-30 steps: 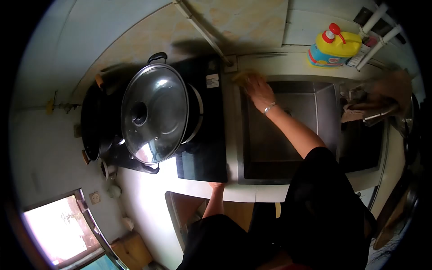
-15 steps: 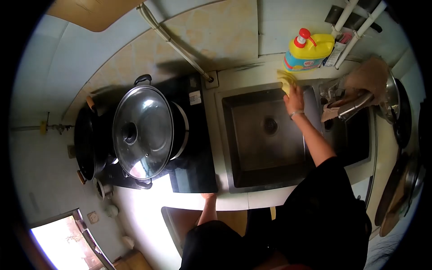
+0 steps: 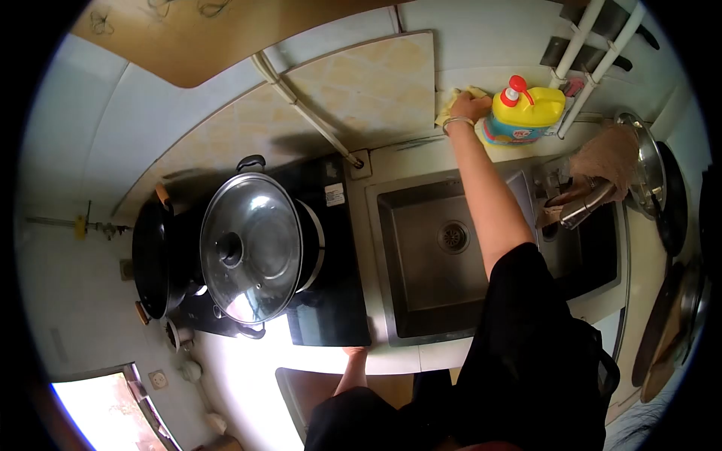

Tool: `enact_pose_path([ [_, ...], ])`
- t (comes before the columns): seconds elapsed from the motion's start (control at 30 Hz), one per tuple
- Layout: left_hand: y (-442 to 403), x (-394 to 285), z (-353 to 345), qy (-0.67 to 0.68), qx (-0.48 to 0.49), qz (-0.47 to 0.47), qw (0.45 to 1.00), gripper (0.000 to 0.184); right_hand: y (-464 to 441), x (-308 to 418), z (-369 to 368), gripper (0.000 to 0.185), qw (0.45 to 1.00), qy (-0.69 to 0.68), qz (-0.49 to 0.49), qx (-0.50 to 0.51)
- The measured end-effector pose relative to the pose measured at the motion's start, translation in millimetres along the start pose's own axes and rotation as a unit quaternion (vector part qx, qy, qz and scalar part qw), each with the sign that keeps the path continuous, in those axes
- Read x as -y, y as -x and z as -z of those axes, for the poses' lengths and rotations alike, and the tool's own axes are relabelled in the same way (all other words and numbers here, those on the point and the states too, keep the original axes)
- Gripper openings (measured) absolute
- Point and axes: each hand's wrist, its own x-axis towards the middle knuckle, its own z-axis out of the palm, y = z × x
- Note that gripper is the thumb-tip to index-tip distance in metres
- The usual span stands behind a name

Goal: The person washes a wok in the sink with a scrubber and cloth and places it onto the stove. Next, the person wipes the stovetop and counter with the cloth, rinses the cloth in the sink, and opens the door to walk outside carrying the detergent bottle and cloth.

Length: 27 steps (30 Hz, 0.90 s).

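My right hand [image 3: 470, 107] reaches past the sink [image 3: 414, 278] and presses a yellow cloth [image 3: 447, 113] against the wall behind the counter. Its fingers are closed on the cloth, and a bracelet circles the wrist. Just right of this hand stands a yellow and blue detergent bottle [image 3: 523, 116] with a red pump top. Down at the counter's front edge, by the corner of the black stove [image 3: 331, 323], rests my left hand [image 3: 356, 351]. The edge hides most of its fingers.
A large pot with a glass lid [image 3: 259, 263] sits on the stove, with a black wok [image 3: 150, 259] to its left. Brown cloth [image 3: 611, 158] hangs over the faucet [image 3: 587, 204]. Pans and lids [image 3: 647, 177] lean at the right. A wooden cabinet [image 3: 188, 45] juts out above.
My right hand has moved with the yellow cloth from the sink's back rim up and left to the wall. The view has shifted slightly. My left hand stays at the counter edge.
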Motion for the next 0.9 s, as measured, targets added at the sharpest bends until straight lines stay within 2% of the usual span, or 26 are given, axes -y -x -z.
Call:
enact_pose_path([
  [0.17,2.8,-0.8,2.9,0.004,0.003,-0.002,1.000,0.061,-2.2,9.0,0.2,0.036,0.997,-0.044,-0.064,0.019],
  [0.23,5.4,-0.4,3.8,0.003,0.004,0.000,1.000,0.061,0.7,17.9,5.9,0.037,0.974,-0.170,-0.119,0.086],
  [0.3,5.0,-1.5,5.4,0.005,0.004,-0.002,1.000,0.061,1.0,28.3,5.7,0.038,0.967,-0.208,-0.109,0.100],
  [0.37,6.4,-0.7,7.1,0.003,0.005,-0.004,1.000,0.061,-4.0,42.0,15.2,0.037,0.917,-0.357,-0.032,0.176],
  [0.43,7.0,-2.2,7.9,0.004,0.008,-0.004,1.000,0.060,4.0,78.3,32.6,0.033,0.871,-0.430,0.031,0.236],
  [0.5,6.7,-3.7,9.8,0.008,0.010,-0.006,1.000,0.060,46.2,117.0,56.2,0.032,0.875,-0.424,0.036,0.233],
  [0.53,5.9,-4.1,10.8,0.009,0.009,-0.005,1.000,0.060,64.0,125.2,60.9,0.034,0.889,-0.327,0.207,0.244],
  [0.57,8.3,-3.8,10.7,0.010,0.010,-0.006,1.000,0.060,75.7,130.2,61.7,0.036,0.870,-0.216,0.370,0.245],
  [0.63,8.9,-4.7,12.7,0.011,0.011,-0.009,1.000,0.060,88.8,112.7,49.2,0.039,0.802,-0.080,0.533,0.258],
  [0.7,8.7,-5.3,14.6,0.009,0.012,-0.013,1.000,0.060,90.0,67.7,33.2,0.035,0.744,0.095,0.606,0.264],
  [0.77,9.0,-6.7,14.9,0.012,0.014,-0.013,1.000,0.060,87.8,17.7,19.7,0.030,0.668,0.166,0.668,0.283],
  [0.83,10.9,-9.7,16.7,0.012,0.012,-0.011,1.000,0.060,90.7,-21.7,21.5,0.028,0.627,0.227,0.648,0.368],
  [0.9,11.4,-13.6,20.9,0.007,0.018,-0.011,1.000,0.060,86.4,-68.2,15.3,0.030,0.607,0.307,0.617,0.395],
])
